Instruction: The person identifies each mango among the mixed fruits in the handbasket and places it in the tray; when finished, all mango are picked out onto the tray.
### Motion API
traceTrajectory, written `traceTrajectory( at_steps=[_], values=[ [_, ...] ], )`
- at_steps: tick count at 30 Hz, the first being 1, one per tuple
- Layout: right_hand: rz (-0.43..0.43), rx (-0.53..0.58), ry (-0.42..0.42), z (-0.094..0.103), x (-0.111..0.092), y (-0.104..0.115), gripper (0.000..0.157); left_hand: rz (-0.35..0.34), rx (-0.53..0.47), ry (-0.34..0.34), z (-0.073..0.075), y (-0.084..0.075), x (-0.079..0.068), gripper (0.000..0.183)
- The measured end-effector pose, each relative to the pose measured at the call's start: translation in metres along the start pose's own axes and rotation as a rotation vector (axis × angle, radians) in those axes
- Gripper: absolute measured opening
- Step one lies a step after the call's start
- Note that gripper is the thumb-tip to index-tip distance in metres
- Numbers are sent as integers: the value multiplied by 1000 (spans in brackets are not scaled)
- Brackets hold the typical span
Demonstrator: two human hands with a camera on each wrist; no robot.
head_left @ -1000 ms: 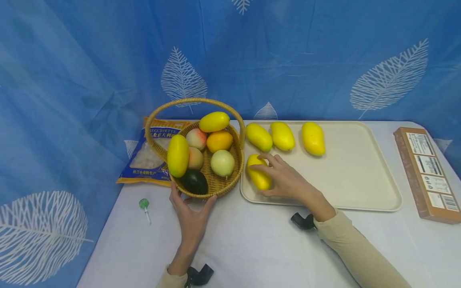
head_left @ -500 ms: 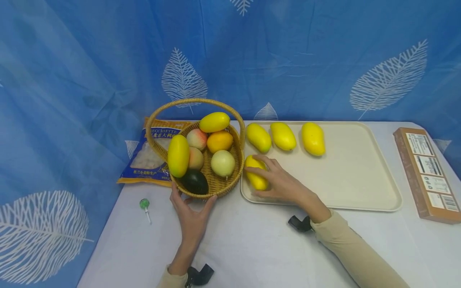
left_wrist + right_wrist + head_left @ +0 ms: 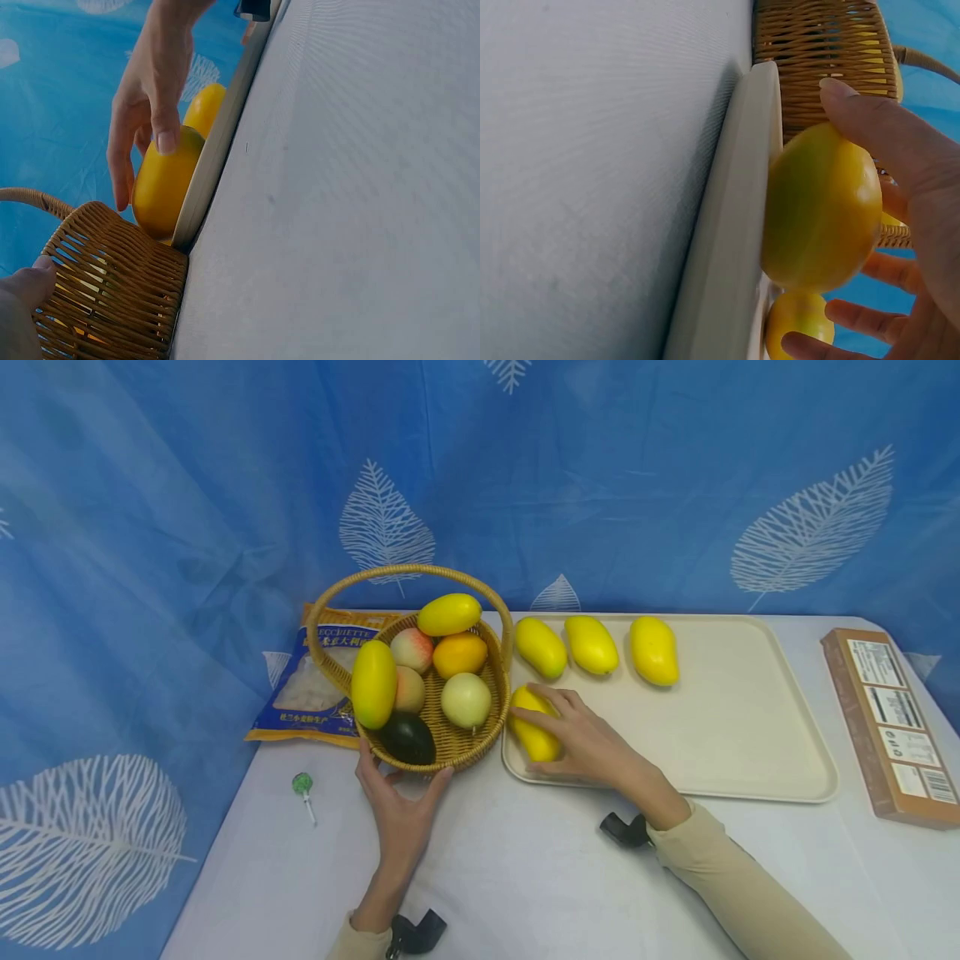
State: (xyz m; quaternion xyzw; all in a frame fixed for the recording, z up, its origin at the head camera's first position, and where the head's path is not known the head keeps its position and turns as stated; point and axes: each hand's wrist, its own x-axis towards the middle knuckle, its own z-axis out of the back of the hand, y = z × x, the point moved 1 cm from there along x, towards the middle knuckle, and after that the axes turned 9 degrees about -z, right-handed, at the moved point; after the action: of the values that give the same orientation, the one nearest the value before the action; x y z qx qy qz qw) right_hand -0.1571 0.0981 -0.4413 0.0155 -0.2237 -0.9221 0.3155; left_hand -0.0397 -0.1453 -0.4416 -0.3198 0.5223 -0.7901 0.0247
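**My fruity tabletop (image 3: 540, 860) right now**

So closest to me are my beige sleeves (image 3: 742, 860), with black wrist gadgets (image 3: 625, 829) on both arms. Then there's my left hand (image 3: 401, 814), thumb and fingers spread wide against the near side of a wicker basket (image 3: 120, 266). A green lollipop (image 3: 302, 783) lies off to the left of that.

My right hand (image 3: 581, 735) has a yellow mango (image 3: 536, 724) between thumb and fingers, a couple of fingers poking out past it. It's at the near left corner of a cream tray (image 3: 735, 718), just beside the basket. Can't tell if its full weight is on the tray.

Inside the basket, going back: a dark avocado-looking thing (image 3: 408, 739), a pale round fruit (image 3: 467, 700), a long yellow fruit (image 3: 373, 685) up against the left rim, two peaches (image 3: 412, 649), an orangey fruit (image 3: 460, 655), and another yellow one (image 3: 448, 614) at the back. Tall handle (image 3: 408, 567) arches over the lot.

Brown box (image 3: 888, 727) sits right of the tray, not touching. Three more mangoes (image 3: 591, 644) lie along the tray's far side. Blue pasta bag (image 3: 303, 693) is partly behind the basket, then a blue leaf-print curtain (image 3: 600, 485).
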Motion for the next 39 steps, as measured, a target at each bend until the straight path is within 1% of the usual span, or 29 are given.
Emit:
traceTrajectory(
  at_steps=[3, 11, 14, 19, 22, 26, 28, 31, 33, 35, 37, 39],
  values=[
    [4, 3, -3, 1, -1, -1, 79, -6, -4, 3, 0, 1, 0, 112],
    [-20, 76, 26, 2, -2, 1, 78, -2, 1, 3, 0, 1, -1, 111],
    [-36, 68, 24, 3, -2, 3, 77, -3, -6, 1, 0, 1, -1, 111],
    [-39, 11, 9, 4, -3, 5, 77, -4, -8, 0, 1, 2, -1, 112],
    [-16, -29, -19, 6, -3, 7, 78, -3, -5, 4, 0, 1, -1, 112],
    [33, -46, -108, 16, -3, 15, 76, -2, -3, 9, 0, -1, 1, 112],
    [72, -18, -157, 23, -1, 23, 74, -3, -1, 8, 0, -2, 3, 112],
    [154, 59, -206, 32, 7, 40, 75, -8, 4, 8, 1, -3, 4, 112],
    [204, 110, -211, 35, 16, 52, 77, -14, 5, 9, 1, -3, 4, 112],
    [239, 139, -196, 35, 26, 62, 80, -16, 5, 12, 1, -3, 4, 111],
    [253, 146, -161, 32, 37, 70, 81, -14, 4, 12, 1, -3, 4, 111],
    [246, 154, -117, 28, 47, 76, 82, -8, 4, 10, 1, -4, 3, 111]
  ],
)
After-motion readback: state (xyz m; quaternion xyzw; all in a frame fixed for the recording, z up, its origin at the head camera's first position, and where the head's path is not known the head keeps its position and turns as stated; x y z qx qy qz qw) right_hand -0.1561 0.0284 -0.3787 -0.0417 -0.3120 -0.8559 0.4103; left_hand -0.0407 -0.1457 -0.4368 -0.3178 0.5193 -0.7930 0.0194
